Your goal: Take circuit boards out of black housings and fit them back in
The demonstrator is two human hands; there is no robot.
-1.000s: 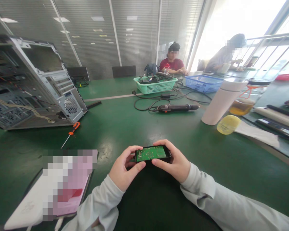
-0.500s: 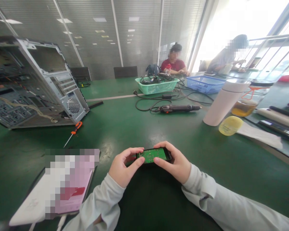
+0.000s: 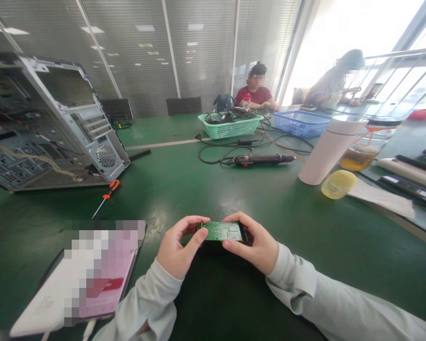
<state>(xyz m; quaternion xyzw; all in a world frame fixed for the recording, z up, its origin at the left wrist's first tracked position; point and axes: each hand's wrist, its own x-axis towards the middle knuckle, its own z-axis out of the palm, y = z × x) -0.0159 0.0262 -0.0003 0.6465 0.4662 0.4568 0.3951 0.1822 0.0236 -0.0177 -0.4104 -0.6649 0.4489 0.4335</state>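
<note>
A small green circuit board (image 3: 216,231) in a black casing is held between both hands above the green table (image 3: 170,189). My left hand (image 3: 179,244) grips its left end, the thumb on the board's face and fingers along the far edge. My right hand (image 3: 253,241) holds the right end, with the thumb at the near edge and fingers at the far edge. A pale, glossy patch shows on the right part of the board. The underside of the casing is hidden.
An open computer case (image 3: 106,156), an orange-handled screwdriver (image 3: 110,188) and a phone (image 3: 110,279) lie left. Beyond are a black electric screwdriver (image 3: 262,160), green basket (image 3: 230,128) and blue basket (image 3: 301,124). A bottle (image 3: 328,151) stands right. Two people sit far back.
The board's face looks brighter and more of its right part shows. My right thumb has shifted slightly left and down, toward the near edge; my left hand has moved slightly left.
</note>
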